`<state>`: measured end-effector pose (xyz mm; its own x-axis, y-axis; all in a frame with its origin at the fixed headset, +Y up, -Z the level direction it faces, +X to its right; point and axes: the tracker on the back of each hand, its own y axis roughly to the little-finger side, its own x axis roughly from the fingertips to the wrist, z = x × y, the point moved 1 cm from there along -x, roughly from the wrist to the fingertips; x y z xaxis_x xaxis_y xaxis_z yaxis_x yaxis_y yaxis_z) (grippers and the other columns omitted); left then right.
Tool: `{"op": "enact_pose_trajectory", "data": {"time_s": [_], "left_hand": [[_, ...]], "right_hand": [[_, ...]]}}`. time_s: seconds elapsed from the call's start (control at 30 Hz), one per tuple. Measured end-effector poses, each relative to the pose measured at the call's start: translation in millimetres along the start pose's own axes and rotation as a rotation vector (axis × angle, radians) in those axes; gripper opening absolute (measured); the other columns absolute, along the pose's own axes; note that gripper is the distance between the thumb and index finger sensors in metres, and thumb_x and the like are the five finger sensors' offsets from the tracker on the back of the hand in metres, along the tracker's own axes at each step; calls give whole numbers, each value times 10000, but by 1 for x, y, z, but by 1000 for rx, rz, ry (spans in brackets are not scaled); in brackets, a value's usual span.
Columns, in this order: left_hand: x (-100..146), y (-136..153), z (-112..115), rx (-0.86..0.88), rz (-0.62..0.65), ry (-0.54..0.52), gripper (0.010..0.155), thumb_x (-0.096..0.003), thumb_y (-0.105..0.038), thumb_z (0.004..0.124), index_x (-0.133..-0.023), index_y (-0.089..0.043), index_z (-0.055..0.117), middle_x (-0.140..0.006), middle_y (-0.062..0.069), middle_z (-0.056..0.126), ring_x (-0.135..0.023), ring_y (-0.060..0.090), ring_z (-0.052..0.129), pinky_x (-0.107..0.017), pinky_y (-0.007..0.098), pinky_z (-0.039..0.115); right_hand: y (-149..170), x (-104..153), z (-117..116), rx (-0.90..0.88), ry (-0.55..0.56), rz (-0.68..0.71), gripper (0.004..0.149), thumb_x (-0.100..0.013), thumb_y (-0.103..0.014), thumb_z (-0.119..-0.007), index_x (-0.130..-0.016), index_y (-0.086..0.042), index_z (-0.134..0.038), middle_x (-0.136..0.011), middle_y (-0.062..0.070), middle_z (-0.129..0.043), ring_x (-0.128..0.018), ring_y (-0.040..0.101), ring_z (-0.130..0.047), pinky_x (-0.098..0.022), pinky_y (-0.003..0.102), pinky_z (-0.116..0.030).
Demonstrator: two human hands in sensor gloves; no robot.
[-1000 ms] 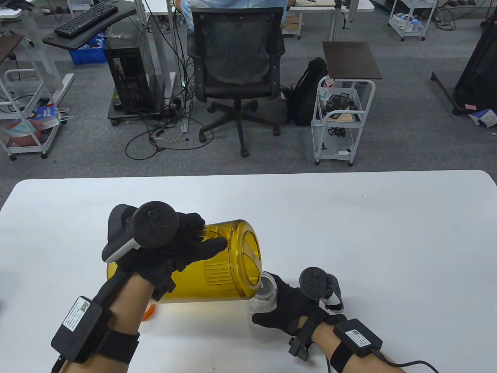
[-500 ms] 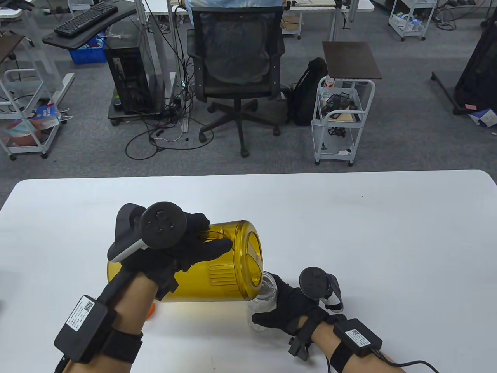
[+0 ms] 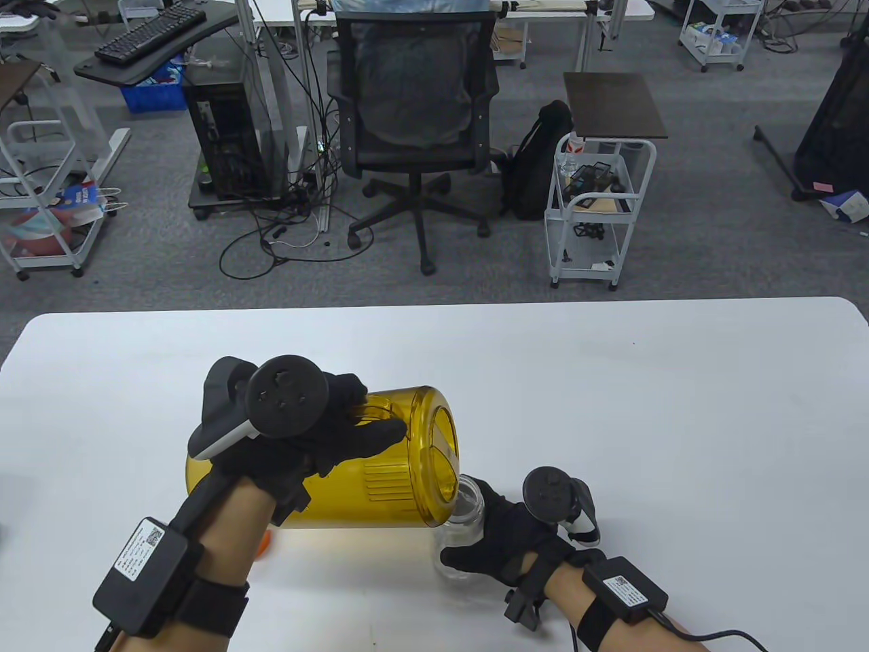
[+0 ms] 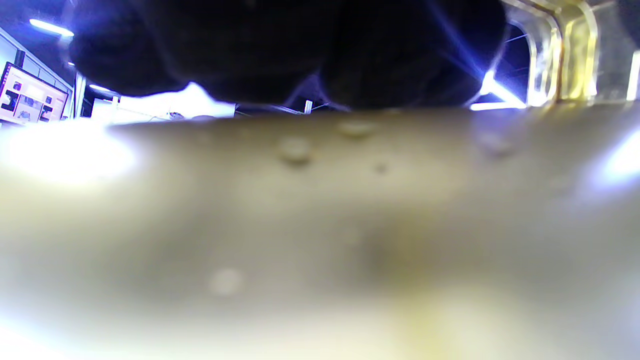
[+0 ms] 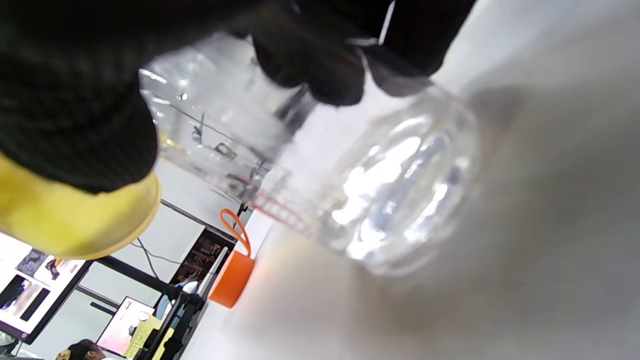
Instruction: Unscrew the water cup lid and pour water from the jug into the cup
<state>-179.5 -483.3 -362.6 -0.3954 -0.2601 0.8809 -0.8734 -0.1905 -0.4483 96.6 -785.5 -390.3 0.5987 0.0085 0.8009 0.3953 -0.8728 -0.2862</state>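
A yellow see-through jug (image 3: pixel 380 475) lies tipped on its side above the table, mouth to the right, its rim over the clear cup (image 3: pixel 467 513). My left hand (image 3: pixel 326 428) grips the jug by its handle and top side. My right hand (image 3: pixel 495 536) holds the cup, fingers wrapped round its clear wall (image 5: pixel 320 165). The cup stands on the white table (image 3: pixel 611 407) with no lid on it. The orange lid (image 5: pixel 231 277) with its loop lies on the table to the left of the cup, mostly hidden under my left forearm (image 3: pixel 265 542) in the table view. The jug's wall (image 4: pixel 320 225) fills the left wrist view.
An office chair (image 3: pixel 414 122), a white cart (image 3: pixel 597 204) and a computer tower (image 3: pixel 224 136) stand on the floor beyond the table's far edge. The table's far edge runs across the middle of the table view.
My left hand moved the jug slightly right and tipped it a little more over the cup during the first half second. Since then almost nothing has moved. My right hand stayed on the cup.
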Motion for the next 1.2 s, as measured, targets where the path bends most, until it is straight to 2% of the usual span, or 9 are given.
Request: {"op": "enact_pose_trajectory", "data": {"time_s": [1.2], "left_hand": [[-1,-5,0,-23,14,11,788,-218,-953,700,-511,-289,1007,-259,-72,1024,-147,201,1023,-297,453,914]], "right_hand": [[0,0,0,2,-1,1,1067,-286,-634,-1053,-1045,-332,-366,-1109,7,-514,-1040,331,-708,-798,552,-669]]}}
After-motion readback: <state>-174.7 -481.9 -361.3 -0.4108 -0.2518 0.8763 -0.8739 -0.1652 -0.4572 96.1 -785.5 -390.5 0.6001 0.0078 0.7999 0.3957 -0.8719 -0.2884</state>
